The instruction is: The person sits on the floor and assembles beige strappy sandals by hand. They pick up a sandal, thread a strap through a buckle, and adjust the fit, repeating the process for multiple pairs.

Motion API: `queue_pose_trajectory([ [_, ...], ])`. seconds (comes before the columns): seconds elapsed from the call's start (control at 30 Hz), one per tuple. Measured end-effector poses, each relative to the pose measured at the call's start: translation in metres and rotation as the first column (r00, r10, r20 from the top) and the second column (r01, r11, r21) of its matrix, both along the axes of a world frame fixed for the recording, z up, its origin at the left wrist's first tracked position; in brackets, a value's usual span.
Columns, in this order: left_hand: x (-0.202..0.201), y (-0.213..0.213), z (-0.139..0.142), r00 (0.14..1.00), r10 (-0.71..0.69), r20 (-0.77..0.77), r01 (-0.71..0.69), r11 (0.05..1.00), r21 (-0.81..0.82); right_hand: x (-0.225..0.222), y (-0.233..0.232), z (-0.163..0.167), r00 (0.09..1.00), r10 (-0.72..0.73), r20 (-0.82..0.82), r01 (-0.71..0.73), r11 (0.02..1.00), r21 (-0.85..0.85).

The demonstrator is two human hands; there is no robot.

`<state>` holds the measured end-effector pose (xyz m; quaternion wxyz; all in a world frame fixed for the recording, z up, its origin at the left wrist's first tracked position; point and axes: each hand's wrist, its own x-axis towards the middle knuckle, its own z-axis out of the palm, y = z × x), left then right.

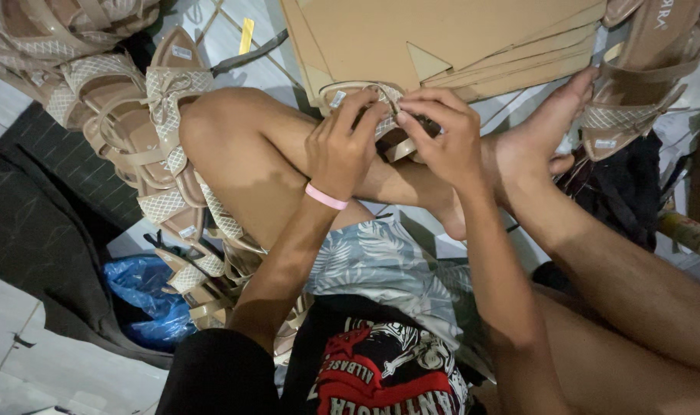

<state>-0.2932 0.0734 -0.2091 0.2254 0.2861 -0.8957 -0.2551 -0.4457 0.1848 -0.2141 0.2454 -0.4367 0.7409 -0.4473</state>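
Two bare hands meet over a beige sandal [380,115] held above the person's crossed legs. The left hand [340,146], which wears a pink wristband [325,197], is closed on the sandal's near-left edge, with its fingertips curled onto the woven mesh strap. The right hand [446,138] grips the same sandal from the right side, its fingers [427,104] bent over the strap and the thumb tucked beneath; what the fingertips pinch is too small to tell. The sandal lies just in front of a stack of flat cardboard sheets [442,38] and partly overlaps its lower edge.

To the left of the bent knee, a heap of matching beige sandals [154,131] with mesh bows runs from the upper left corner down toward the lap. A blue plastic bag [146,296] lies crumpled below that heap. At the upper right, beyond the person's bare foot [550,127], further sandals [642,69] of the same kind rest on a dark cloth [626,192]. The person wears leaf-patterned shorts [380,265] and a black printed shirt [380,361].
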Motion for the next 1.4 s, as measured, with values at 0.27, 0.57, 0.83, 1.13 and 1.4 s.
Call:
queue_pose_trajectory([
  [0.27,0.001,-0.003,0.002,0.999,-0.027,-0.025,0.027,1.0,0.011,-0.001,0.009,-0.034,0.941,-0.095,0.326,0.085,0.995,0.045],
  [0.57,0.003,-0.012,0.0,0.984,-0.133,0.117,0.151,0.976,-0.159,0.001,0.005,-0.033,0.946,-0.117,0.303,0.105,0.993,0.054],
  [0.83,0.003,-0.011,-0.001,0.985,-0.137,0.109,0.154,0.974,-0.167,-0.006,0.005,-0.015,0.988,0.025,0.151,-0.032,0.999,0.042],
  [1.13,0.004,-0.008,-0.001,0.987,-0.12,0.106,0.136,0.977,-0.162,0.0,0.006,-0.036,0.914,-0.069,0.399,0.052,0.997,0.053],
  [1.4,0.004,-0.009,-0.008,0.989,-0.114,0.095,0.125,0.986,-0.11,0.005,-0.001,-0.022,0.916,-0.043,0.4,0.04,0.999,0.014],
])
